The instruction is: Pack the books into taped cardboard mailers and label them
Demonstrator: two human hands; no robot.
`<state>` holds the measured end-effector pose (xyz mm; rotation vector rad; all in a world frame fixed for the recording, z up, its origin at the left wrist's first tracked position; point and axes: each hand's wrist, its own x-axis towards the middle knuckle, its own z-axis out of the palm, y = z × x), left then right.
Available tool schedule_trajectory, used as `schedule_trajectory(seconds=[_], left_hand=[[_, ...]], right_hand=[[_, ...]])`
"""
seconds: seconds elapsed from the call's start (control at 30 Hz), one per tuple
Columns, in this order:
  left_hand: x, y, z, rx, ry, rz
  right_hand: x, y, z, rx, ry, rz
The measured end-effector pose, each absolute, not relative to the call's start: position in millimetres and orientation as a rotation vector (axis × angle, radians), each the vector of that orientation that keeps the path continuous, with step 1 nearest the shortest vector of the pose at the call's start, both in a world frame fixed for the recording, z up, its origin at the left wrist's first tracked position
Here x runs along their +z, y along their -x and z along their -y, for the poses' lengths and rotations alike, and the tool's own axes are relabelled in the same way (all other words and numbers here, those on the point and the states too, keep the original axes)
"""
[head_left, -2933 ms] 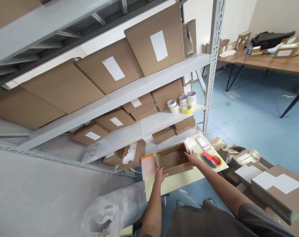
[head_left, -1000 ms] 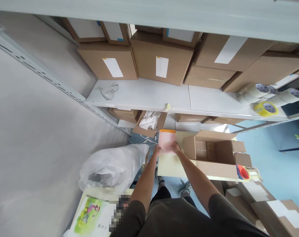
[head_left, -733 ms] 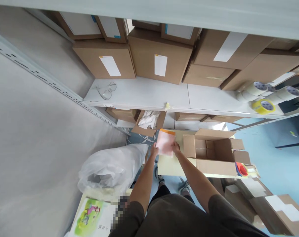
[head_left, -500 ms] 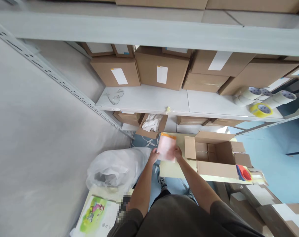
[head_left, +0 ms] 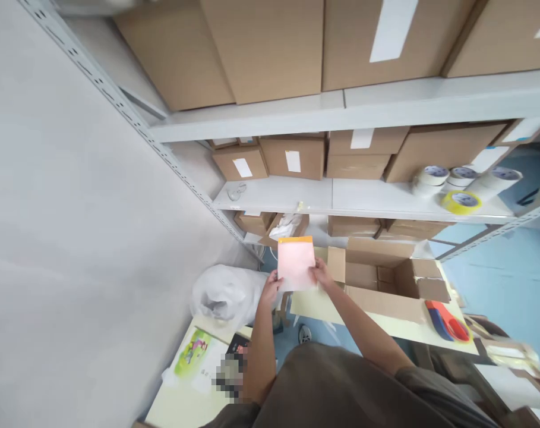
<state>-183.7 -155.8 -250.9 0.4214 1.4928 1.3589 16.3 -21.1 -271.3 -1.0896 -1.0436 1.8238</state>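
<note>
A thin pale pink book [head_left: 296,264] with an orange band along its far edge is held out flat in front of my body. My left hand [head_left: 271,288] grips its near left corner. On the opposite side, my right hand [head_left: 322,274] pinches the right edge. Too blurred to read is any print on the cover. Just right of my right hand, an open cardboard box [head_left: 381,279] stands on a pale yellow table [head_left: 316,306], flaps spread. Some cardboard shows inside it.
Metal shelving [head_left: 270,202] with several cartons rises ahead. Tape rolls [head_left: 462,202] and glasses [head_left: 237,192] lie on one shelf. A red and blue tape dispenser [head_left: 448,321] sits at the table's right end. A white plastic bag [head_left: 229,294] and picture books [head_left: 193,353] are at left.
The pink book, in both hands, has come up a little and now faces me more squarely. My view has shifted, showing more of the upper shelf, and a foot has moved.
</note>
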Motion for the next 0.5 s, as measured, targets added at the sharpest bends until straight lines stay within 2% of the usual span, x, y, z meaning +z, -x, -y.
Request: schedule_trajectory(seconds=[0.2,0.5], left_hand=[[-202,90,138,1.379,-0.529,-1.492],[-196,-98,73,1.185,-0.571,-1.451]], right_hand=[[-221,-119,-2,1.843,0.961,1.118],[-209,-321,-38,1.457,1.174,1.435]])
